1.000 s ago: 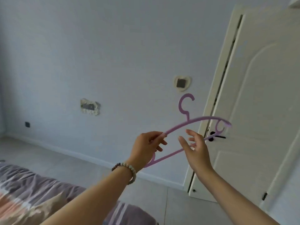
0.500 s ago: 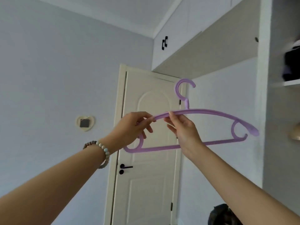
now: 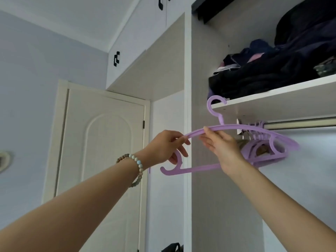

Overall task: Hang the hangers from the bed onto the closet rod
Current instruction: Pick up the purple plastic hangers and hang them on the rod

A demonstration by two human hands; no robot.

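Since half a second ago, both hands have swung the hanger (image 3: 200, 169) rightward from in front of the door (image 3: 105, 142) to the open closet, and its hook now stands before the shelf (image 3: 272, 99) edge. The fingers (image 3: 179, 140) of my left hand (image 3: 163, 146) pinch the left end of the top arm, where it curves down. My right hand (image 3: 221, 148) grips the same arm just below the hook, its fingers (image 3: 209, 132) curled over the top edge. The hanger is thin lilac plastic with a small notch loop at each end. It is held nearly level, its long axis running left to right across the middle of the frame. The closet rod (image 3: 300, 123) lies to the right of the hook and a little lower, running off toward the right edge. My right hand is the nearer one to it, so I judge that hand will steer the hook over. A bunch of matching hung hangers (image 3: 258, 135) already crowds the rod's left end, partly hidden behind the far arm of mine. I think the hook must land clear of them. Dark folded clothes (image 3: 272, 70) fill the shelf in the upper right.
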